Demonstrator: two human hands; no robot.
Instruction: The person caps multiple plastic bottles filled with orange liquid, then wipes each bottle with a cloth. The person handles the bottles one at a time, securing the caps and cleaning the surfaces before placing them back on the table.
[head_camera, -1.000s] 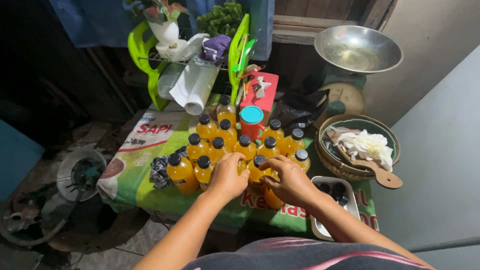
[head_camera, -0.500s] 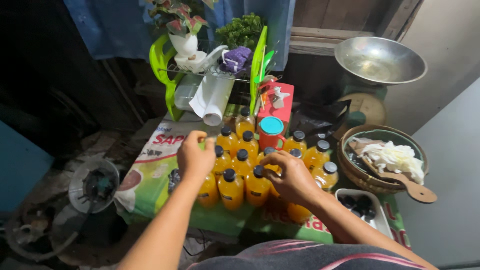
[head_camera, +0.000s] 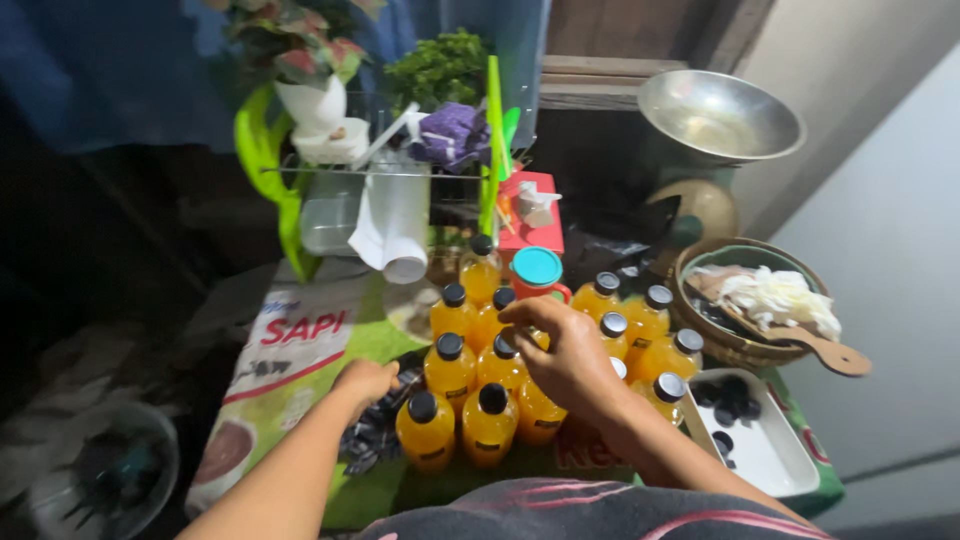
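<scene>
My right hand (head_camera: 565, 355) rests curled over upright orange bottles (head_camera: 487, 425), grasp unclear; left hand (head_camera: 365, 380) fisted just left of them, contents hidden

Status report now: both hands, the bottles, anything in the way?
Left hand closed, beside the black caps pile. Right hand open over the orange plastic bottles with black caps. Teal-lidded red jar right behind.

Left hand (head_camera: 365, 380) a closed, low fist; right hand (head_camera: 562, 352) arched, fingers curled downward.
</scene>
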